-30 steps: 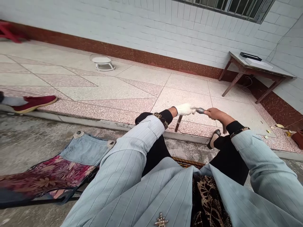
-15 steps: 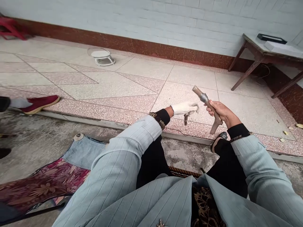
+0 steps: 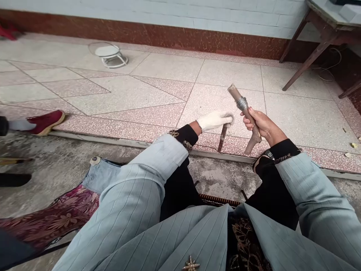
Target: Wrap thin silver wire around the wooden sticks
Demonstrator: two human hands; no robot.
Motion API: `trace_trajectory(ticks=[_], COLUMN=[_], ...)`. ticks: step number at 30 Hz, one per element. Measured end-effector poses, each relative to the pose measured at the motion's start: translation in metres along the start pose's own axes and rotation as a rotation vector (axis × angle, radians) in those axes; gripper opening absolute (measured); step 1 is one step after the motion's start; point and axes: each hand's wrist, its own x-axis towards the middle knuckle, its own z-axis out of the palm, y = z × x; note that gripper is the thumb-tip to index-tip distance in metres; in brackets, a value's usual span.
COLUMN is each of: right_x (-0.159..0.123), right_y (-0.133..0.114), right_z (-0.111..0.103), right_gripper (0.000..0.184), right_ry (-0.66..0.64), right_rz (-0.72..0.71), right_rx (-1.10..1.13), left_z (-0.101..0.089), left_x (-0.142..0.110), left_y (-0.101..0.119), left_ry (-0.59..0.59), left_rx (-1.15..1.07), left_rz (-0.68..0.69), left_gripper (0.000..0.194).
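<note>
My right hand (image 3: 261,122), bare, is closed around a forked wooden stick (image 3: 255,136). A coil of silvery wire (image 3: 241,103) is wound round this stick just above my fingers, and the cut end tilts up to the left. My left hand (image 3: 216,120), in a white knitted glove, is closed on a short brown stick (image 3: 222,139) that hangs below the fingers. Something greyish shows at the glove's fingertips, too small to make out. A faint thin strand seems to run between the glove and the coil. The hands are a little apart.
A low white stool (image 3: 108,52) stands on the tiled step (image 3: 158,90). At the upper right is a wooden table (image 3: 324,34). Another person's red shoe (image 3: 46,122) rests on the step's edge. Patterned cloth with denim (image 3: 103,173) lies at my left.
The view has tilted down and shifted slightly right. The left hand has turned a little, so more of the brown stick under it shows. Both hands keep their holds.
</note>
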Motion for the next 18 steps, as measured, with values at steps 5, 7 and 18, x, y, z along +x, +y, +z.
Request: trace_trajectory(ticks=[5, 7, 18], right_x=[-0.010, -0.013, -0.012], right_y=[0.000, -0.001, 0.001], right_z=[0.000, 0.000, 0.005], right_gripper=[0.046, 0.047, 0.043], right_ry=[-0.076, -0.083, -0.051], right_rz=[-0.024, -0.030, -0.008], right_rx=[0.008, -0.002, -0.151], left_z=[0.001, -0.002, 0.028], left_x=[0.000, 0.001, -0.010], left_y=[0.006, 0.002, -0.009], left_ry=[0.054, 0.044, -0.258], left_rx=[0.174, 0.167, -0.114], left_rz=[0.160, 0.166, -0.047], left_gripper=[0.022, 0.022, 0.033])
